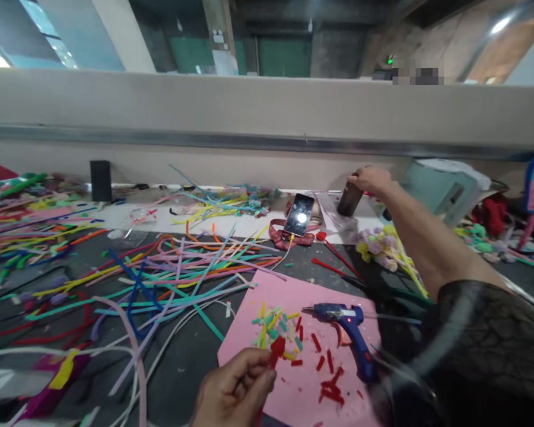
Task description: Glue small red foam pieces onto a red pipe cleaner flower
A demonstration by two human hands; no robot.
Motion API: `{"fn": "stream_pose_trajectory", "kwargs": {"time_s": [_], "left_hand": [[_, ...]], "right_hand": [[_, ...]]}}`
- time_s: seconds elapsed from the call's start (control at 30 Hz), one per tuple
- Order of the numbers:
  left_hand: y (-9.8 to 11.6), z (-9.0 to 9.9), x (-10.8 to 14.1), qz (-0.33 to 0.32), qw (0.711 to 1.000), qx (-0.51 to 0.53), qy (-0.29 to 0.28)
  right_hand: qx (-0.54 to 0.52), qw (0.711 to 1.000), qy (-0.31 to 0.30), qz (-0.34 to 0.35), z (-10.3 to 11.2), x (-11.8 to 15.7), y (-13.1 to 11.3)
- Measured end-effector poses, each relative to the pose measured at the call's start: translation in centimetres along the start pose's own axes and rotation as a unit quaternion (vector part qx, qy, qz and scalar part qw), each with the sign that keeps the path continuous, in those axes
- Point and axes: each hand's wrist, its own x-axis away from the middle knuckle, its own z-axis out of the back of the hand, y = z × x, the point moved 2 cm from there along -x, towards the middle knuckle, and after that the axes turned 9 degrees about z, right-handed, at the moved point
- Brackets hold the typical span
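My left hand (238,385) is closed in a pinch around a red pipe-cleaner piece (277,350), over the near edge of the pink sheet (240,323). My right hand (371,179) reaches to the back of the table, its fingers closed around the top of a dark bottle (349,198), which tilts slightly. On the pink sheet lie a blue glue gun (349,323) with a small red light, short red pieces (331,388), and a heap of yellow, green and cream cuttings (273,325).
Long coloured pipe cleaners (182,267) spread over the left and middle of the table. A phone (300,213) on a charging cable leans at the back. Purple and yellow pipe-cleaner flowers (378,246) lie under my right forearm. A pale green kettle (440,187) stands at the back right.
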Motion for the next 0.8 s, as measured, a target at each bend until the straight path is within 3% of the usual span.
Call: {"fn": "stream_pose_trajectory", "kwargs": {"time_s": [0.07,0.17,0.27,0.4,0.5,0.7,0.8], "left_hand": [[0.0,0.7,-0.4,0.006,1.0,-0.006,0.023],[0.0,2.3,-1.1,0.016,0.999,-0.019,0.033],[-0.4,3.6,-1.5,0.023,0.996,-0.025,0.081],[-0.8,3.5,-1.6,0.021,0.994,-0.053,0.098],[-0.8,2.9,-1.7,0.007,0.983,-0.138,0.12],[-0.8,2.8,-2.5,-0.012,0.934,-0.315,0.168],[-1.1,2.7,-2.8,-0.012,0.91,-0.374,0.18]], "right_hand": [[-0.009,1.0,-0.024,-0.004,-0.3,-0.2,0.2],[-0.003,1.0,-0.001,-0.027,-0.6,0.1,0.5],[-0.001,0.999,0.011,-0.053,-1.2,0.6,0.7],[0.005,0.996,0.02,-0.087,-2.3,1.5,1.3],[0.012,0.996,0.041,-0.079,-2.5,2.6,1.5],[0.042,0.994,0.094,-0.039,0.6,5.9,1.0],[0.044,0.994,0.091,0.034,3.4,9.0,-0.2]]}}
